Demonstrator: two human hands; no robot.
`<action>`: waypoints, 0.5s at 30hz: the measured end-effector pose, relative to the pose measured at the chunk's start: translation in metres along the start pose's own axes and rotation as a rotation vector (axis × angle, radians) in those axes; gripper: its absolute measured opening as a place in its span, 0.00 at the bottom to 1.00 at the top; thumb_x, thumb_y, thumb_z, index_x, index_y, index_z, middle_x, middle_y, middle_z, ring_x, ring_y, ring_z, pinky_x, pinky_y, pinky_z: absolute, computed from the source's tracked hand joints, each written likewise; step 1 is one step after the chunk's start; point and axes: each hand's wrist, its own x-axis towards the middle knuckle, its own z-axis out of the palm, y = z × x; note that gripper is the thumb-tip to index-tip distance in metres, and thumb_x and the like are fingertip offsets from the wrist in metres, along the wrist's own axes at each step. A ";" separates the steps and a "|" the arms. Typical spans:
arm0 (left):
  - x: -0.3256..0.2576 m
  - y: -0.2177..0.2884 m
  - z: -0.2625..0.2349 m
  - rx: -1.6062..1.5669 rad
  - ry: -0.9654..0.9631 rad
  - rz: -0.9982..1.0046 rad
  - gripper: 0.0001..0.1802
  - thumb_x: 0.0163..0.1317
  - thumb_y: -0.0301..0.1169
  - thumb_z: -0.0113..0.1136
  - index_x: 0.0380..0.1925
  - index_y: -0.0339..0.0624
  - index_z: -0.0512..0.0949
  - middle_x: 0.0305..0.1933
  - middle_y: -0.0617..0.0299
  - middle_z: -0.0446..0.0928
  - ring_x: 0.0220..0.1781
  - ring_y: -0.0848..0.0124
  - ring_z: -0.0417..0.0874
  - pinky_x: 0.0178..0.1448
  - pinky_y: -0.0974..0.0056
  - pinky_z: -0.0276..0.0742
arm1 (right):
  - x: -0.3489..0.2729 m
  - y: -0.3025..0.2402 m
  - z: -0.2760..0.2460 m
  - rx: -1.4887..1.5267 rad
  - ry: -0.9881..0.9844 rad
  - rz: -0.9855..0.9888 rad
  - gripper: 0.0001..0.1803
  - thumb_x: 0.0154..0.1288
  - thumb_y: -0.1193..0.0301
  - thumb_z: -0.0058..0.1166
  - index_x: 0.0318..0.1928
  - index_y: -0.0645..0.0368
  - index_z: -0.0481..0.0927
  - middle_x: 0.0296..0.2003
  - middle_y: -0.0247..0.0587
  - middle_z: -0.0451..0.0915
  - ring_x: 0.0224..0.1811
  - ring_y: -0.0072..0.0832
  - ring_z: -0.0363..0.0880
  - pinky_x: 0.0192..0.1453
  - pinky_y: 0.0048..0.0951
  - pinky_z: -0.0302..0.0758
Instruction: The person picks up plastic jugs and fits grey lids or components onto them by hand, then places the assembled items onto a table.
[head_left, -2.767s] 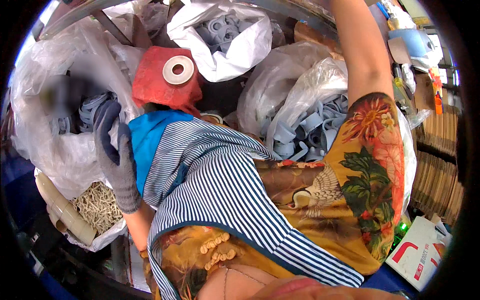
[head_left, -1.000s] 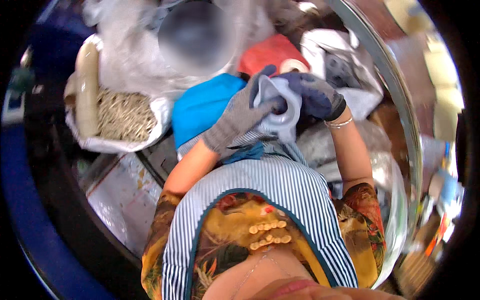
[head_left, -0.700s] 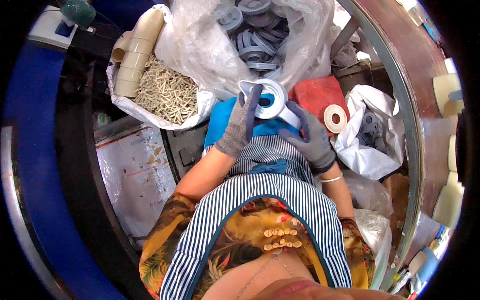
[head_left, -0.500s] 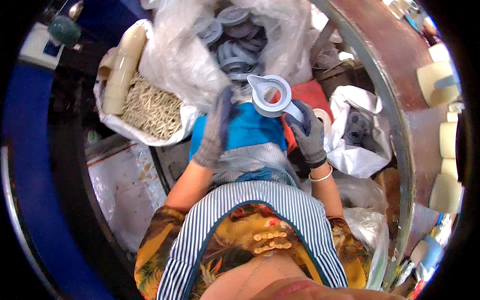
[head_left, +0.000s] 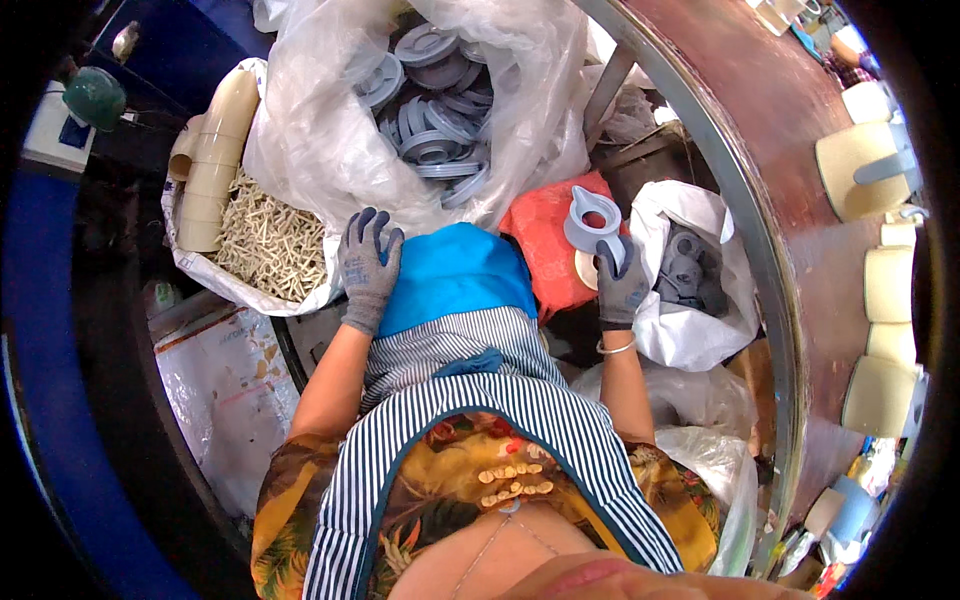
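My right hand (head_left: 624,285), in a grey knitted glove with dark fingertips, grips the handle of a blue-grey plastic pitcher top (head_left: 582,238) with a ring and a pointed spout. The piece is held over a red bundle (head_left: 540,215), with its spout pointing away from me. My left hand (head_left: 368,270), gloved alike, holds nothing; its fingers are apart and partly bent. It is beside the blue cloth (head_left: 450,265) on my lap, close to the large clear plastic bag (head_left: 310,150). Inside that bag lie several round blue-grey plastic lids (head_left: 435,145).
A white sack (head_left: 300,302) at left holds small beige sticks (head_left: 270,235) and cream tubes (head_left: 222,150). Another white sack (head_left: 690,340), right, contains dark grey parts (head_left: 690,265). A metal-edged brown table (head_left: 800,250) curves along the right, bearing cream pitchers (head_left: 865,150).
My right hand has moved right with the pitcher top, from above the lap to over the red bundle. My left hand has shifted left, away from it, with its fingers now apart.
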 end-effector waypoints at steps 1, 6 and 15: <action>0.001 0.002 -0.001 0.007 -0.019 -0.001 0.19 0.60 0.36 0.61 0.50 0.43 0.77 0.58 0.50 0.73 0.62 0.51 0.71 0.65 0.50 0.66 | 0.000 -0.001 0.001 0.001 0.009 -0.008 0.26 0.56 0.57 0.64 0.51 0.58 0.76 0.42 0.52 0.82 0.42 0.49 0.82 0.45 0.42 0.76; 0.001 -0.001 -0.006 0.003 -0.085 -0.009 0.20 0.59 0.39 0.61 0.48 0.41 0.78 0.57 0.50 0.74 0.61 0.51 0.72 0.64 0.49 0.66 | -0.005 0.002 0.003 0.065 0.041 -0.047 0.26 0.59 0.59 0.63 0.53 0.62 0.76 0.43 0.53 0.82 0.45 0.47 0.81 0.50 0.41 0.76; 0.007 0.002 -0.003 -0.070 -0.057 -0.100 0.17 0.59 0.39 0.59 0.45 0.41 0.79 0.51 0.52 0.77 0.54 0.52 0.76 0.59 0.51 0.70 | -0.010 0.025 0.007 0.099 -0.001 -0.106 0.24 0.61 0.64 0.60 0.53 0.67 0.75 0.48 0.57 0.79 0.50 0.48 0.79 0.56 0.41 0.73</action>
